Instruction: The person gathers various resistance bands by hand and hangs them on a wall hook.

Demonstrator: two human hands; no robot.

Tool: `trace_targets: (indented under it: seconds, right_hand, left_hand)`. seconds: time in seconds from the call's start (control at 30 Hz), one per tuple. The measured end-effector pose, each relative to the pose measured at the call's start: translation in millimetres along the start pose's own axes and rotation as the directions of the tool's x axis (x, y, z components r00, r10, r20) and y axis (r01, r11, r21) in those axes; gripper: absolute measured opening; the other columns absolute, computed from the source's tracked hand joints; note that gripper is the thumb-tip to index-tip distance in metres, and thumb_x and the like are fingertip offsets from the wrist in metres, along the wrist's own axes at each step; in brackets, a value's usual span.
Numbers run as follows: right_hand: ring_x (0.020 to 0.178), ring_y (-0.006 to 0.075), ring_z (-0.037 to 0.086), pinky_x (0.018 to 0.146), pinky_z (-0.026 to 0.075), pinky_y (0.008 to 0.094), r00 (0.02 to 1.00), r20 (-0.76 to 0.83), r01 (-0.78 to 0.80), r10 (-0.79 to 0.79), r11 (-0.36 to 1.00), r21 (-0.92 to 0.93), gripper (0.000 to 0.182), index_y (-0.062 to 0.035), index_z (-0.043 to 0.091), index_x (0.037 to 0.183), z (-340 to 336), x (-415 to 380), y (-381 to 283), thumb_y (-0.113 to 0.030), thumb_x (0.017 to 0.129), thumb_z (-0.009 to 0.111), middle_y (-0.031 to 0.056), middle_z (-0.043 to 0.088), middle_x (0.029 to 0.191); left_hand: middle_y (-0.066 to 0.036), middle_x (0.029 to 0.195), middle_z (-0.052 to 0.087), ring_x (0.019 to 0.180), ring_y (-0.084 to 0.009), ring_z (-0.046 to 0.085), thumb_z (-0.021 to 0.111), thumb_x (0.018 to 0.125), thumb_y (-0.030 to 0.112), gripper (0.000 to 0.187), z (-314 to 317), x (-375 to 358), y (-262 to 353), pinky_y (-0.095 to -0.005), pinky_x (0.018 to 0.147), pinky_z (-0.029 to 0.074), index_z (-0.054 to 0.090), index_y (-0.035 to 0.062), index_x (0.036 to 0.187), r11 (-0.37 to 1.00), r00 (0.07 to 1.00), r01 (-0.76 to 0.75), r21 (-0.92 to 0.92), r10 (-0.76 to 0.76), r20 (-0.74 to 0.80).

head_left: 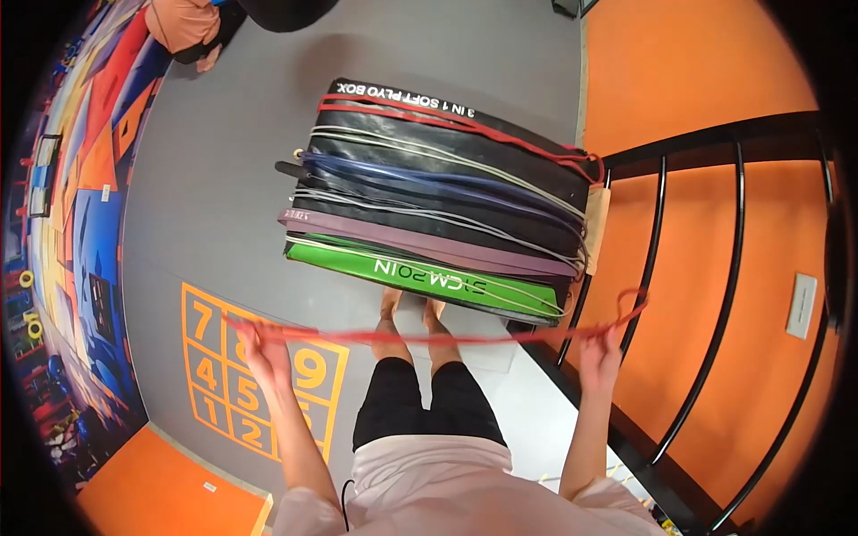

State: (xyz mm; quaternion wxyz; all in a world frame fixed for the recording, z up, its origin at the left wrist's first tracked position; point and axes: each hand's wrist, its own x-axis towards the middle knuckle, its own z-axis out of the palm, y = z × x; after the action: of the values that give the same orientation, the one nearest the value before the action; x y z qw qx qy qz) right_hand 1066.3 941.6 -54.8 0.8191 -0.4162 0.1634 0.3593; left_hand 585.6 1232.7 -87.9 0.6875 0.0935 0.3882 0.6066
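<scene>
A red resistance band stretches across in front of me at about the height of my shins in view. My left hand is closed around its left end. Near the other end, my right hand grips the band, and a loose loop sticks out beyond that hand. Ahead stands a black soft plyo box with a green front panel. Across its top lie several bands: a red one, a dark blue one, a purple one, and thin pale and grey ones.
Black metal bars run along the orange wall on my right. An orange number grid marks the grey floor. At the upper left another person is partly in view beside a colourful mural.
</scene>
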Motion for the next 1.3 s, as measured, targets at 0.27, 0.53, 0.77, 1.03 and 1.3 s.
trace_targets:
  seconds: [0.27,0.53,0.77,1.03,1.3]
  right_hand:
    - [0.079,0.0161,0.050,0.064,0.041,0.0237,0.986,0.149,0.031,-0.069,0.968,0.247,0.014,-0.0041,0.057,0.102,85,178,18,-0.009,0.089,0.055,0.0060,0.057,0.094]
    - [0.082,0.0196,0.052,0.073,0.048,0.0285,0.978,0.056,0.170,-0.199,0.927,0.335,0.011,-0.0009,0.055,0.096,106,284,35,-0.005,0.086,0.057,0.0103,0.056,0.094]
    - [0.091,0.0263,0.055,0.081,0.050,0.0353,0.981,0.003,0.187,-0.196,0.939,0.288,0.012,0.0011,0.054,0.094,46,329,41,-0.009,0.091,0.049,0.0146,0.056,0.101]
    - [0.115,0.0335,0.048,0.097,0.042,0.0400,0.990,-0.116,0.088,-0.081,0.995,0.054,0.035,0.0018,0.045,0.122,66,152,90,-0.018,0.093,0.047,0.0204,0.047,0.125]
    - [0.110,0.0280,0.052,0.092,0.041,0.0391,0.967,-0.253,0.004,-0.039,0.990,-0.139,0.037,-0.0070,0.047,0.123,9,-72,102,-0.027,0.092,0.042,0.0087,0.052,0.124]
  left_hand:
    - [-0.003,0.101,0.052,0.087,-0.0162,0.048,0.052,0.088,0.003,0.029,132,239,-81,-0.0312,0.075,0.041,0.045,0.0136,0.113,0.997,0.970,0.043,0.061,-0.056,0.236]
    - [-0.004,0.104,0.048,0.090,-0.0196,0.046,0.053,0.087,0.002,0.028,162,336,-140,-0.0323,0.071,0.041,0.044,0.0136,0.110,0.949,0.969,0.154,0.276,-0.201,0.148]
    - [-0.010,0.109,0.049,0.098,-0.0218,0.048,0.050,0.089,0.004,0.023,155,370,-181,-0.0341,0.083,0.045,0.046,0.0037,0.111,0.894,0.936,0.335,0.299,-0.352,0.001]
    - [-0.021,0.143,0.024,0.133,-0.0320,0.026,0.046,0.092,0.014,0.052,154,222,-132,-0.0433,0.107,0.029,0.024,-0.0023,0.136,0.847,0.832,0.516,0.128,-0.531,0.159]
    - [-0.010,0.125,0.053,0.119,-0.0268,0.045,0.053,0.088,0.031,0.044,166,43,-117,-0.0470,0.097,0.036,0.048,0.0122,0.127,0.343,0.266,0.878,0.335,-0.930,0.253]
